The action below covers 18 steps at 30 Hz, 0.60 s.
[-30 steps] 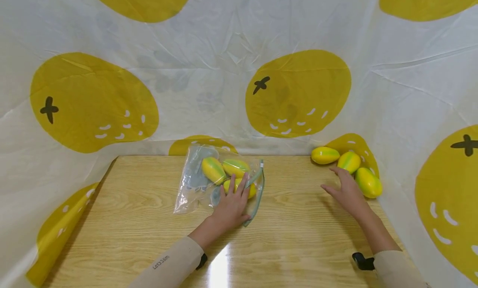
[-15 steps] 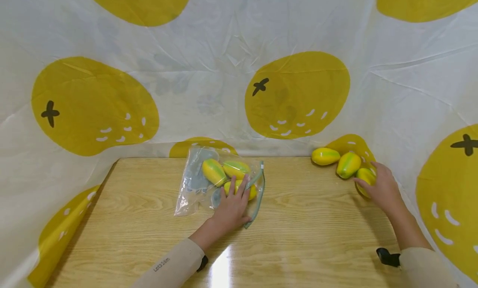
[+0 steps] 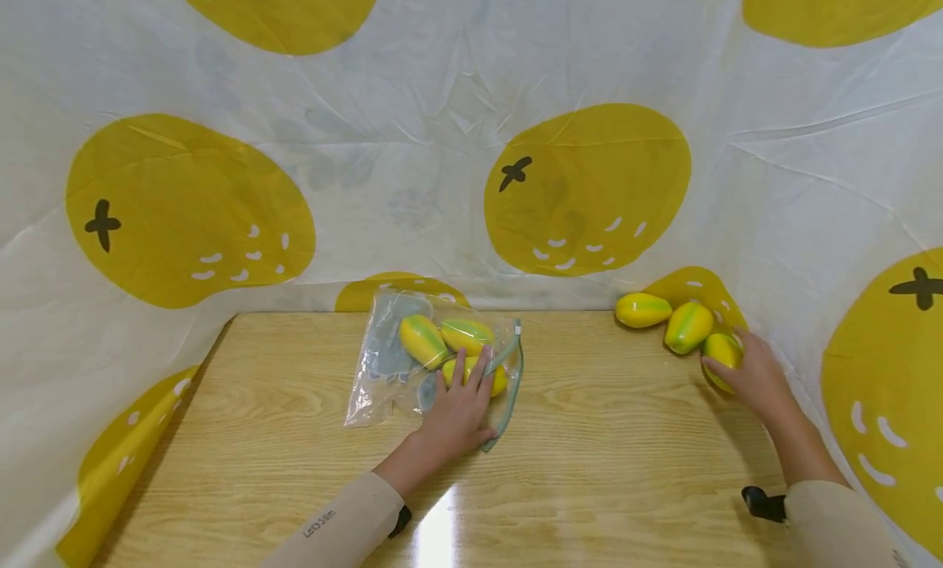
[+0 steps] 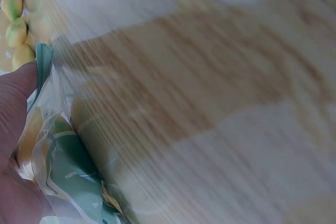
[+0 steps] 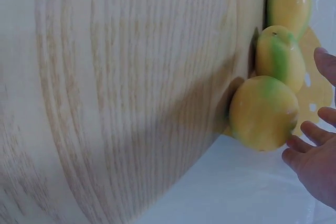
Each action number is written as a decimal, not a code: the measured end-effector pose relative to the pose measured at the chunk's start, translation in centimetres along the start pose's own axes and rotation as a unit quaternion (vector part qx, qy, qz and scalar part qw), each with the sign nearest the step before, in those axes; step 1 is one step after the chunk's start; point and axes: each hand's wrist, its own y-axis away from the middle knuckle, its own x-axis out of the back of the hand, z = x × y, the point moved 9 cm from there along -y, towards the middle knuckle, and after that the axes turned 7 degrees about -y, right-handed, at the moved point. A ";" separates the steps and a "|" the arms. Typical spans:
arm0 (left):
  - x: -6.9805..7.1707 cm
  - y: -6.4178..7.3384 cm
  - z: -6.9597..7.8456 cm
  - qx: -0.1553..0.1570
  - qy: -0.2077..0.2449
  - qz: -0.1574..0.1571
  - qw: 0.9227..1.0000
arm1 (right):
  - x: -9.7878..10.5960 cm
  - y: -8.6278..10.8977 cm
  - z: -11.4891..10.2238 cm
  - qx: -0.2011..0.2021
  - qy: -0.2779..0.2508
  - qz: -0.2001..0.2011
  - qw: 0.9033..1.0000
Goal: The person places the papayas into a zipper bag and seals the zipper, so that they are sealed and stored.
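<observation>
Fruit (image 3: 722,349) right of the bag (image 3: 368,404) is looking stiff, slippery, best gripped mid-body; right hand (image 3: 757,377) is hovering wide-spread beside it.

The fruits (image 3: 688,327) look smooth and glossy, the bag (image 3: 371,398) shiny plastic, the tabletop (image 3: 604,445) glossy wood.

Room between bag (image 3: 386,351) and fruits (image 3: 688,328), seemingly

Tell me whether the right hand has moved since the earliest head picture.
Yes: in the head view the right hand has moved rightward, away from the leftmost unbagged fruit, which stayed put.
</observation>
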 end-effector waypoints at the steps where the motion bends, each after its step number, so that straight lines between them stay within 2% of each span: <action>1: 0.0 0.0 0.0 0.000 0.000 0.000 1.000 | -0.2 0.0 0.2 -0.002 -0.001 -0.003 1.000; 7: 0.0 0.0 0.1 -0.002 -0.003 0.004 1.000 | -1.3 0.0 1.3 -0.012 0.015 -0.013 1.000; 14: -0.1 -0.1 0.0 -0.001 0.004 0.005 1.000 | -2.4 0.7 1.6 0.023 0.011 0.016 1.000; 18: -0.3 -0.2 0.0 0.000 0.005 0.004 1.000 | -3.1 1.3 2.1 0.000 -0.013 0.016 1.000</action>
